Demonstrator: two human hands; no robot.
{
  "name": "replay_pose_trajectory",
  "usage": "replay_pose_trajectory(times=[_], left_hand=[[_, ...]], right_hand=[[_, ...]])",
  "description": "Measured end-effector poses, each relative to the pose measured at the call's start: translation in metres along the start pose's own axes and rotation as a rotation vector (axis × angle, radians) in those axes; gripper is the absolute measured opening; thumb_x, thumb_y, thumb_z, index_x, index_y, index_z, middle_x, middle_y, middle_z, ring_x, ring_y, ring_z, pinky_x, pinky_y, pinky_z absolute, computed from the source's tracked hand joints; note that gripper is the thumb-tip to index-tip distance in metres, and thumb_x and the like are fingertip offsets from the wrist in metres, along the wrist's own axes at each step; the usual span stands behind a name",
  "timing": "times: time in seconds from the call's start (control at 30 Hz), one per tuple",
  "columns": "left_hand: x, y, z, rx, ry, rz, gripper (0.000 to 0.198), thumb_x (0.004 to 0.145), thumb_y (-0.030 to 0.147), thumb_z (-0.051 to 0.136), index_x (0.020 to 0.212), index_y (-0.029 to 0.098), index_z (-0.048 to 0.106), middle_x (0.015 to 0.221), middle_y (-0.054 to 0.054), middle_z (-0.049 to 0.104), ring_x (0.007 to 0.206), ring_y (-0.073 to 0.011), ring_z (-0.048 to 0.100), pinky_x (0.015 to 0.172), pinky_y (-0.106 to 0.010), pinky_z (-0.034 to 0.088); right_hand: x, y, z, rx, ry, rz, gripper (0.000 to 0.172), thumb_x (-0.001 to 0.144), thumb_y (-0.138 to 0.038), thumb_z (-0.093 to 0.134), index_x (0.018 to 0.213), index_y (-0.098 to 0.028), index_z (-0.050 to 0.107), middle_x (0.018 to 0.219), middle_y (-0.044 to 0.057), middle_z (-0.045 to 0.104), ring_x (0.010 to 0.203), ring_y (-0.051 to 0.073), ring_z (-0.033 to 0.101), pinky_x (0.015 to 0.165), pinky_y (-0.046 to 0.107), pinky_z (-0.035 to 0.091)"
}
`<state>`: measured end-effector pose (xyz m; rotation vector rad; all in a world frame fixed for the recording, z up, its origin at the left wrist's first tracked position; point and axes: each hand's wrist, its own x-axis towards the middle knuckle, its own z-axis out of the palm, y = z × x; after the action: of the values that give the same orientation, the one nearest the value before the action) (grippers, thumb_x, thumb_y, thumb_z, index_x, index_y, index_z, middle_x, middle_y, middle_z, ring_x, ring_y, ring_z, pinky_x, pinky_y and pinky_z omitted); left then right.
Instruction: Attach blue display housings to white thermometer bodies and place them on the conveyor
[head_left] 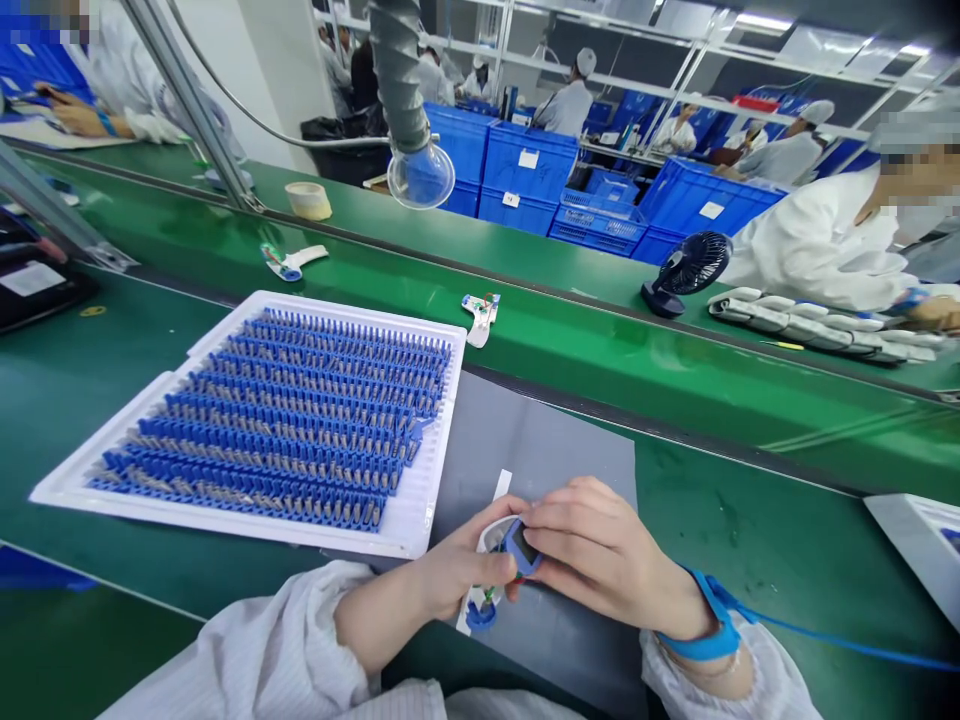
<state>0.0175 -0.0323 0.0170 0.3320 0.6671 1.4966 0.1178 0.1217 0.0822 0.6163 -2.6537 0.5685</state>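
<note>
Dozens of ridged blue parts (300,420) fill the white moulded tray (409,535); right of it, above a smooth grey mat (525,440), the left hand (450,570) curls its fingers round a white plastic housing (491,540) while the right hand (600,560) pinches a small blue rectangular piece (520,548) against it.

Two hands show: left hand (442,575) and right hand (607,560). Between them are one blue part (521,547) and one white shell (489,537). Two more shells lie on the belt, near shell (480,316) and far shell (291,261), making three. There are two trays: full tray (409,522) and edge tray (911,540). The blue pins (300,410) are too many to count. There is one each of mat (540,450), fan (686,268), tape roll (309,200), wrist strap (705,630) and hood (420,175).
</note>
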Motion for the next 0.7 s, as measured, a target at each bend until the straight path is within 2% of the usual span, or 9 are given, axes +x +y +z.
replay_pose_trajectory(times=[0.27, 0.5, 0.63, 0.7], left_hand=[[0.0007, 0.0024, 0.0012, -0.033, 0.022, -0.023, 0.060, 0.052, 0.047, 0.081, 0.096, 0.019, 0.052, 0.067, 0.004, 0.051, 0.055, -0.0054, 0.048, 0.050, -0.016, 0.043], [0.0010, 0.0010, -0.0002, -0.062, 0.022, -0.036, 0.059, 0.053, 0.049, 0.079, 0.096, 0.019, 0.052, 0.067, 0.003, 0.052, 0.059, -0.0079, 0.052, 0.048, -0.016, 0.042], [0.0009, 0.0021, 0.0017, -0.025, 0.039, -0.035, 0.062, 0.051, 0.050, 0.080, 0.096, 0.019, 0.051, 0.065, 0.004, 0.051, 0.055, -0.0065, 0.050, 0.048, -0.016, 0.040], [0.0009, 0.0022, 0.0025, 0.019, 0.034, -0.047, 0.063, 0.050, 0.051, 0.080, 0.095, 0.019, 0.051, 0.066, 0.003, 0.052, 0.054, -0.0063, 0.049, 0.048, -0.016, 0.038]], right_hand=[[0.0030, -0.0015, 0.0006, -0.025, 0.008, -0.013, 0.019, 0.089, -0.020, 0.055, 0.106, -0.013, 0.056, 0.097, 0.009, 0.066, 0.093, 0.019, 0.059, 0.076, 0.033, 0.046], [0.0015, -0.0001, 0.0014, -0.013, 0.030, -0.012, 0.017, 0.088, -0.018, 0.057, 0.104, -0.015, 0.056, 0.091, 0.006, 0.067, 0.088, 0.016, 0.060, 0.077, 0.032, 0.047], [0.0014, 0.0024, -0.0001, 0.116, 0.008, 0.027, 0.018, 0.088, -0.023, 0.056, 0.105, -0.016, 0.054, 0.096, 0.009, 0.063, 0.090, 0.019, 0.057, 0.078, 0.035, 0.046], [0.0021, 0.0032, -0.0003, 0.221, 0.038, 0.081, 0.016, 0.088, -0.019, 0.056, 0.103, -0.017, 0.052, 0.095, 0.008, 0.062, 0.089, 0.018, 0.056, 0.078, 0.035, 0.046]])
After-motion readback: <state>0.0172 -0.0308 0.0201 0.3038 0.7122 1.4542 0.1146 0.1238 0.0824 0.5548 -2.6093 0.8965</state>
